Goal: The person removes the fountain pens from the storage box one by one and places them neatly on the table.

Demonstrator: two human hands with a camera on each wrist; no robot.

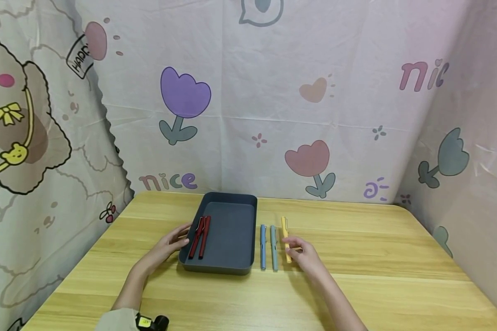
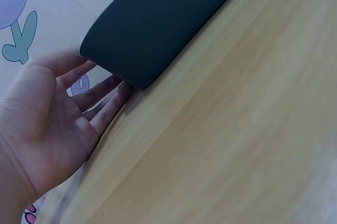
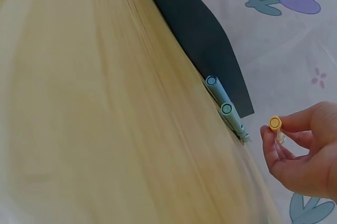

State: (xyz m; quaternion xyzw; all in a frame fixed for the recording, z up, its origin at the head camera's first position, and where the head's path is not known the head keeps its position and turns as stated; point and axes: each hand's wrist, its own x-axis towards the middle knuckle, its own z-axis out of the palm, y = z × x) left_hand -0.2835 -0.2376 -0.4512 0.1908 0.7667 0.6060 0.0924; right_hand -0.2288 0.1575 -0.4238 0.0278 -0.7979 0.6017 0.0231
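Note:
A yellow pen [image 1: 284, 230] is pinched between the thumb and fingers of my right hand [image 1: 303, 255]; the right wrist view shows it end-on, off the table. To its left a blue pen [image 1: 263, 248] and a green pen [image 1: 274, 248] lie side by side on the wood. My left hand [image 2: 63, 113] touches the left wall of a dark grey tray [image 1: 232, 269], its fingers fairly straight against the side. Inside that tray, along the left, rest two dark red pens [image 1: 205, 237], close together and slightly angled.
The wooden table [image 1: 377, 257] carries the tray near its middle. A printed cloth [image 1: 248, 82] hangs behind it and along both sides. A black device with a yellow label [image 1: 145, 322] is strapped at my left wrist.

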